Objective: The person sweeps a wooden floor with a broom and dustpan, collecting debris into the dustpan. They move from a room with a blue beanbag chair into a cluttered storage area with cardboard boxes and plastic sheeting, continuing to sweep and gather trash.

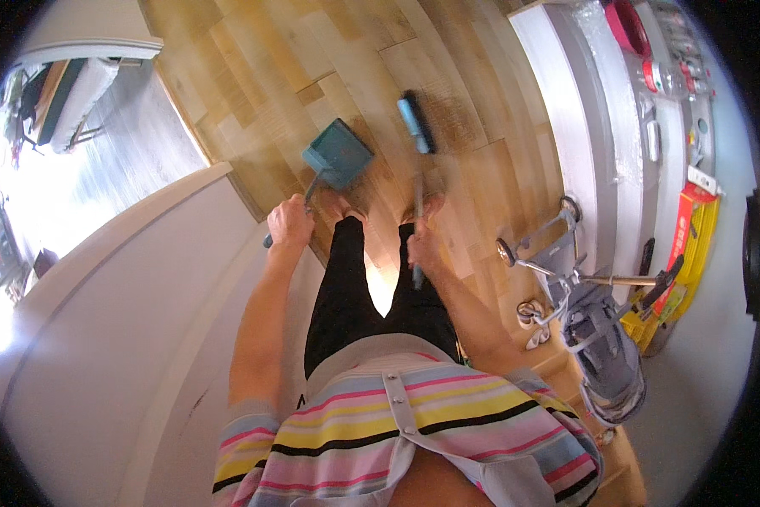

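Observation:
My left hand (pixel 291 222) is closed round the handle of a teal dustpan (pixel 341 154), whose pan is held out ahead of my feet, over the wooden floor. In my right hand (pixel 424 248) is the handle of a small teal hand broom (pixel 413 122) with dark bristles. The broom head lies to the right of the dustpan, apart from it. Some motion blur softens the broom, so I cannot tell whether its bristles touch the floor. No dirt can be made out in the pan.
A low white wall (pixel 118 253) runs along my left. On my right stands a folded grey stroller (pixel 600 346) with wheels, beside white shelving (pixel 566 93) holding bottles and a red basin (pixel 627 25). Shoes (pixel 532 325) sit by the stroller. Wooden floorboards (pixel 262 76) stretch ahead.

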Demonstrator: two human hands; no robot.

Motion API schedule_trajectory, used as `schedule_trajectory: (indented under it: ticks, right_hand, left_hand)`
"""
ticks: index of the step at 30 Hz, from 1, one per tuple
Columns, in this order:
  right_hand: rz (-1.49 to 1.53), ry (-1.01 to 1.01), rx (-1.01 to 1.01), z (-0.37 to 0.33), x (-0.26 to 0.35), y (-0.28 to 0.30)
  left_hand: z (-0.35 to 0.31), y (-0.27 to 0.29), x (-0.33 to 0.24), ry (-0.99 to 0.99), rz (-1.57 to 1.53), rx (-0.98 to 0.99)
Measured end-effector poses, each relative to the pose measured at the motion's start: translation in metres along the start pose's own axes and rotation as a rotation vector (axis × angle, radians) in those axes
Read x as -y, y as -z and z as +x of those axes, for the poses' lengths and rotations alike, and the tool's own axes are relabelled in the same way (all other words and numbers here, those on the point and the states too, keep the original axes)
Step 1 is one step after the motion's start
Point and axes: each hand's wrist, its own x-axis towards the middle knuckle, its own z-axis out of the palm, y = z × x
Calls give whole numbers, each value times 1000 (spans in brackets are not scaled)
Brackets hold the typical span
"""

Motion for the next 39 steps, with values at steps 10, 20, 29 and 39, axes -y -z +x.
schedule_trajectory:
  ticks: [10, 20, 29, 39]
  right_hand:
    - [350, -438, 627, -57, 193, 98]
    - [760, -579, 567, -74, 247, 114]
    - [533, -636, 568, -87, 253, 105]
    - [254, -594, 554, -112, 229, 130]
  left_hand:
    - [-7, -18, 81, 23, -85, -73]
    - [-37, -21, 88, 138, -287, -180]
    - [-34, -18, 67, 224, -513, -504]
    - [-38, -35, 50, 570, -1007, -606]
